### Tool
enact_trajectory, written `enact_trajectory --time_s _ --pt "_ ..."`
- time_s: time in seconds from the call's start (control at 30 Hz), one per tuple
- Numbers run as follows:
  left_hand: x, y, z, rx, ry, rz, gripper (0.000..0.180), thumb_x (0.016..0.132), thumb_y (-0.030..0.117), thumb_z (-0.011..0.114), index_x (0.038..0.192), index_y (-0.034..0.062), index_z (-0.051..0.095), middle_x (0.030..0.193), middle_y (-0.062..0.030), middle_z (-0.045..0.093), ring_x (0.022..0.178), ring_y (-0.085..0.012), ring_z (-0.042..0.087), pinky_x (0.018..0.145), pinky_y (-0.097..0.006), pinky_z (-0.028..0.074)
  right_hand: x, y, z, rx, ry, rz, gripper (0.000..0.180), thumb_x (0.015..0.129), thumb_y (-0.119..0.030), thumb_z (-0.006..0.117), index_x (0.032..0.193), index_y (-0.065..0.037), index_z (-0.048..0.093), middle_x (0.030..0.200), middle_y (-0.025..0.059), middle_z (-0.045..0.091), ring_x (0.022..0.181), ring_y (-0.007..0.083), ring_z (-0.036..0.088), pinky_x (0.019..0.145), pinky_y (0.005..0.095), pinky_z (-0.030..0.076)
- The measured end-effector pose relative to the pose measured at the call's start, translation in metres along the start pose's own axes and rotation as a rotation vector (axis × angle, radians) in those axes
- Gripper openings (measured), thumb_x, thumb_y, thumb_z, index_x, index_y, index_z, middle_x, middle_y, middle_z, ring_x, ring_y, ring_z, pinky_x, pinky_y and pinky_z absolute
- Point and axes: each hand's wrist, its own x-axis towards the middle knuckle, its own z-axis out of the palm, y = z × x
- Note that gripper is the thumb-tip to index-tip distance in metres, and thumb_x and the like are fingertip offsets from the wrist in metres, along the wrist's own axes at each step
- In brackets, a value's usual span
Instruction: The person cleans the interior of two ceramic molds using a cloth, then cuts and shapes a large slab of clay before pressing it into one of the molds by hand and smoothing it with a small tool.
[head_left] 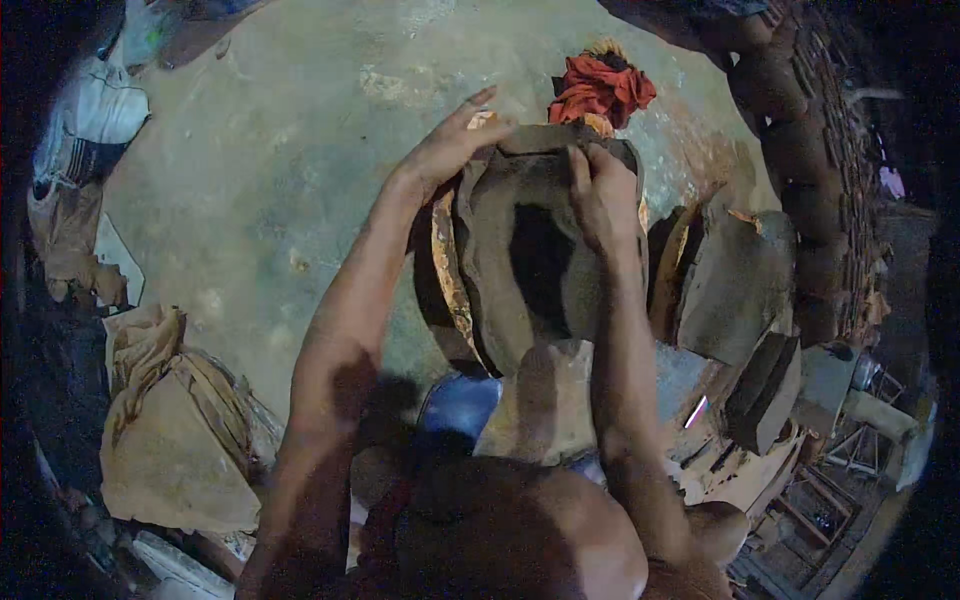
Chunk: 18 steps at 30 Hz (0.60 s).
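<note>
A hollow clay form point(530, 270), brownish and wet-looking with a dark opening in its middle, stands on its edge on the floor point(280, 170) between the 2 hands, just past the person's knees. The left hand point(450, 145) lies against its upper left rim, fingers point(478, 100) stretched out flat and close together along the clay rather than curled round it. The right hand point(603, 200) grips the top rim from the other side, its fingers point(578, 165) hooked over the edge and pressed onto the clay. Below the fingers, near the person's lap, a pale clay slab point(545, 400) leans against the form's lower end. Just beyond the fingertips a red cloth point(600, 88) sits bunched on the floor. To the right of the right hand, more clay pieces point(735, 290) stand stacked together. Far off to the left lie crumpled tan sacks point(170, 430).
</note>
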Motion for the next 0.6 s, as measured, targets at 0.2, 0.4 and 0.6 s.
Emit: enact_trajectory --time_s 0.2,0.4,0.6 --pt "0.002 0.006 0.019 -0.171 0.03 -0.1 0.055 0.097 0.031 0.067 0.144 0.0078 0.051 0.136 -0.0125 0.06 0.122 -0.0249 0.057 0.099 -0.036 0.045 0.019 0.008 0.0 -0.793 -0.214 -0.023 0.021 0.095 -0.021 0.055 0.098 -0.003 0.066 0.086 0.0197 0.074 0.081 0.0361 0.075 0.071 0.05 0.061" --pt "0.001 0.004 0.012 -0.177 0.053 -0.1 0.056 0.094 0.019 0.067 0.147 0.0097 0.049 0.126 -0.0094 0.064 0.111 -0.0199 0.06 0.096 -0.033 0.047 0.028 -0.004 0.044 -0.726 -0.277 0.034 0.025 0.092 -0.024 0.057 0.091 -0.005 0.073 0.091 0.0187 0.075 0.083 0.0361 0.075 0.072 0.0469 0.061" --pt "0.012 0.002 0.022 -0.132 0.058 -0.041 0.074 0.094 0.021 0.069 0.158 0.0136 0.033 0.13 -0.0134 0.062 0.113 -0.0223 0.06 0.097 -0.036 0.048 0.03 0.003 0.056 -0.325 -0.423 0.084 0.025 0.086 -0.023 0.064 0.096 -0.002 0.074 0.102 0.0209 0.074 0.095 0.0408 0.072 0.081 0.0475 0.059"
